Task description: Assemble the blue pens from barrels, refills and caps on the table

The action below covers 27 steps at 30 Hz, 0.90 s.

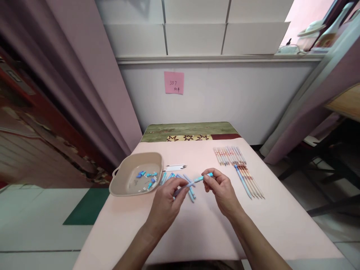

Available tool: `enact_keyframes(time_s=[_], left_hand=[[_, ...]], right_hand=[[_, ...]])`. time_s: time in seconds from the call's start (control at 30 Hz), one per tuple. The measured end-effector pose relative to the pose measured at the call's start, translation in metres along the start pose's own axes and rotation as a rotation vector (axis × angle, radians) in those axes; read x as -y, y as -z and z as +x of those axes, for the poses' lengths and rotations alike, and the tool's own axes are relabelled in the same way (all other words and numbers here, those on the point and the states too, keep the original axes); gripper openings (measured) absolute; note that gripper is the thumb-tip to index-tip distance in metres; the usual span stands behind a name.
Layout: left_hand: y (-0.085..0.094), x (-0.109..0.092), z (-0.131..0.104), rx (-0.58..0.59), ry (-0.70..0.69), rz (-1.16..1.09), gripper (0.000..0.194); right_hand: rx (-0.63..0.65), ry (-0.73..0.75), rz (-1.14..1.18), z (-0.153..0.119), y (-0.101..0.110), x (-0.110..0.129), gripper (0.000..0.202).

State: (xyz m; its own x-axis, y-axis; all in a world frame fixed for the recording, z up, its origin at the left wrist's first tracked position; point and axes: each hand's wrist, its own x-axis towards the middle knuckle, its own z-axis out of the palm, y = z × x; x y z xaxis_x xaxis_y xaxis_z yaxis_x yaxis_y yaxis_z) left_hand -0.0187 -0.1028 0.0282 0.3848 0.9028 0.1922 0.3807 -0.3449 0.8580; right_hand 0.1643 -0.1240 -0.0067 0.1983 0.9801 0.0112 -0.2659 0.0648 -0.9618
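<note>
My left hand (168, 198) pinches the lilac barrel of a pen (198, 179) between thumb and fingers. At the pen's other end, my right hand (221, 190) grips the teal part. The pen is held slightly tilted above the table, its two coloured parts in line; whether they are fully joined I cannot tell. Under and beside my left hand lie several blue and lilac pen barrels (192, 195), partly hidden by the fingers. Behind them rest a few slim white refills (174, 167) with dark tips.
A beige basin (114, 188) at the left holds small blue and white pen parts (152, 183). At the right, several patterned pens (229, 154) lie in a row, with a blue pen (243, 182) and cream pens (254, 183) nearer. A pink note (174, 83) hangs on the wall.
</note>
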Motion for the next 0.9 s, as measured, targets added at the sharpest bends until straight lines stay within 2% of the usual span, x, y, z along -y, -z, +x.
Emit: enact_keyframes(time_s=[0.1, 0.23, 0.43, 0.53, 0.67, 0.77, 0.9], left_hand=[[0.003, 0.004, 0.005, 0.053, 0.125, -0.096, 0.017], [0.006, 0.009, 0.014, -0.006, 0.314, -0.389, 0.026], [0.008, 0.01, 0.02, -0.031, 0.366, -0.701, 0.028], [-0.004, 0.012, 0.019, -0.14, 0.399, -0.911, 0.027], [-0.03, 0.014, 0.018, -0.321, 0.426, -1.087, 0.029], [-0.044, 0.012, 0.016, -0.369, 0.458, -1.129, 0.029], [-0.048, 0.009, 0.015, -0.384, 0.482, -1.133, 0.027]], right_hand=[[0.065, -0.022, -0.046, -0.001, 0.005, 0.003, 0.019], [0.081, -0.042, -0.054, -0.003, 0.009, 0.004, 0.018], [0.02, -0.032, -0.033, -0.006, 0.006, 0.001, 0.019], [-0.017, -0.014, -0.03, -0.009, 0.0, 0.001, 0.021], [-0.105, 0.04, -0.079, -0.015, -0.01, -0.002, 0.023], [-0.146, 0.088, -0.142, -0.019, -0.012, -0.007, 0.023], [-0.157, 0.188, -0.275, -0.021, -0.011, -0.013, 0.021]])
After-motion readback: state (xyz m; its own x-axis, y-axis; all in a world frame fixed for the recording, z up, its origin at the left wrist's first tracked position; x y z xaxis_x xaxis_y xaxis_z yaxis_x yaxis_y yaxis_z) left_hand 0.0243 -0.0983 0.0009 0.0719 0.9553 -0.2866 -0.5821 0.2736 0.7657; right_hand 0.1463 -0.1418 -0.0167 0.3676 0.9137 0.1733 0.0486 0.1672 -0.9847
